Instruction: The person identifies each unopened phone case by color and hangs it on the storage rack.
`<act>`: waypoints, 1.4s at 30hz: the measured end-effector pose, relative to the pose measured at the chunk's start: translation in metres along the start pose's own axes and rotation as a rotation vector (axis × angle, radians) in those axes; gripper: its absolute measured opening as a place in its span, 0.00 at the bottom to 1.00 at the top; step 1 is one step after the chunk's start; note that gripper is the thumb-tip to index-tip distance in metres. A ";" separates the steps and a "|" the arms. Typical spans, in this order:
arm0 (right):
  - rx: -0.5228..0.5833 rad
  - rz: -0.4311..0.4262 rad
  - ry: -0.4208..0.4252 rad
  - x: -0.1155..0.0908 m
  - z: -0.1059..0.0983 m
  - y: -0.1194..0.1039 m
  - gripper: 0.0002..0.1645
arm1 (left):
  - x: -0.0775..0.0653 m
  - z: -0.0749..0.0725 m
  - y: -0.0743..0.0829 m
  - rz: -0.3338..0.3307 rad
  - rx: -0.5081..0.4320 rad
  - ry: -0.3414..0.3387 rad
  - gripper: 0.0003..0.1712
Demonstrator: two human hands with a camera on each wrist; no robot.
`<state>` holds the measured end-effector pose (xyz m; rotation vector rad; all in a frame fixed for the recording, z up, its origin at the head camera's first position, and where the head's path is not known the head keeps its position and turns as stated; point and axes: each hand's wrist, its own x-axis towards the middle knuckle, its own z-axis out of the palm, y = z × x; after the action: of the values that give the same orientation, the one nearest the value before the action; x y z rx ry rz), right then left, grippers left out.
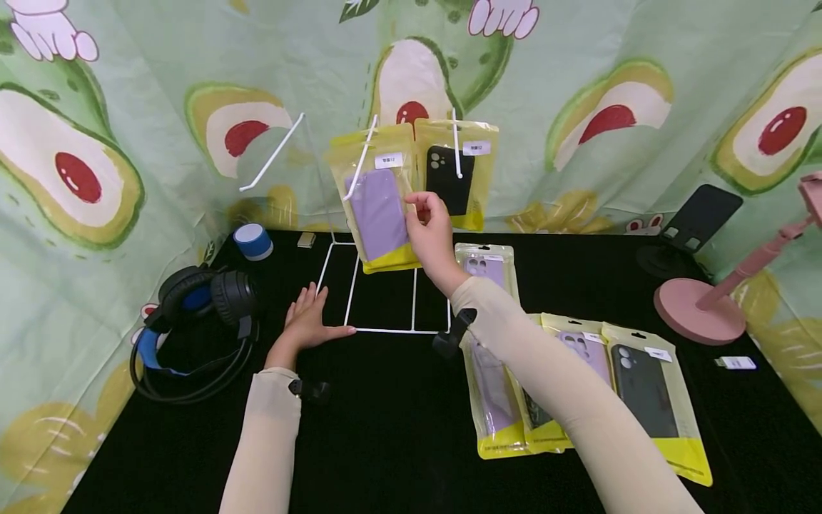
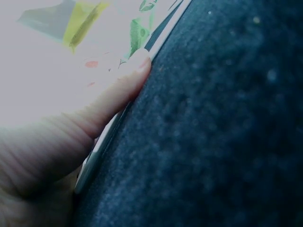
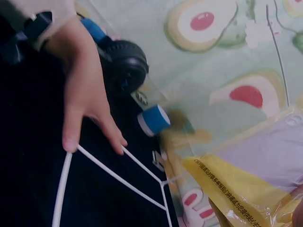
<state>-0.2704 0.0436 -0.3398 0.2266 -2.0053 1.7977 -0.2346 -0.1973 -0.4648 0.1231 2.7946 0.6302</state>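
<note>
A bagged purple phone case (image 1: 379,207) hangs from the middle prong of a white wire rack (image 1: 398,330). My right hand (image 1: 432,232) pinches that bag by its right edge. In the right wrist view its yellow lower end (image 3: 236,194) shows close up, while most of the hand is out of frame. Just behind it, a bagged black phone case (image 1: 459,203) hangs on the right prong. The left prong (image 1: 272,153) is bare. My left hand (image 1: 307,321) rests on the rack's base at its front left corner, fingers spread and thumb along the front wire (image 2: 168,30).
Several bagged cases (image 1: 648,389) lie overlapping at the right. Headphones (image 1: 208,300), a blue-and-white cylinder (image 1: 253,242) and a small box (image 1: 306,240) are at the left. A pink stand (image 1: 700,310), a black phone holder (image 1: 700,218) and a small white item (image 1: 736,363) stand or lie far right.
</note>
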 end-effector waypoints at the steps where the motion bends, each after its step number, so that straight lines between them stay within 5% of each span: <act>1: -0.009 0.004 0.005 0.002 0.001 0.001 0.11 | 0.000 0.001 0.000 -0.002 -0.001 0.000 0.68; 16: -0.164 0.026 -0.070 0.000 -0.033 0.030 0.09 | 0.002 0.002 0.000 -0.017 0.001 0.003 0.67; 25: -0.212 0.246 -0.096 -0.017 -0.088 0.063 0.12 | 0.002 0.001 0.000 -0.025 0.006 -0.007 0.67; 33: -0.218 0.345 -0.050 -0.029 -0.137 0.079 0.14 | 0.002 0.001 0.000 -0.016 0.005 -0.009 0.68; 42: -0.244 0.543 -0.080 -0.031 -0.169 0.093 0.22 | 0.000 0.001 0.002 -0.015 0.004 -0.004 0.67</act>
<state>-0.2448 0.2171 -0.4258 -0.3612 -2.4899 1.8294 -0.2347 -0.1955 -0.4649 0.1045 2.7908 0.6197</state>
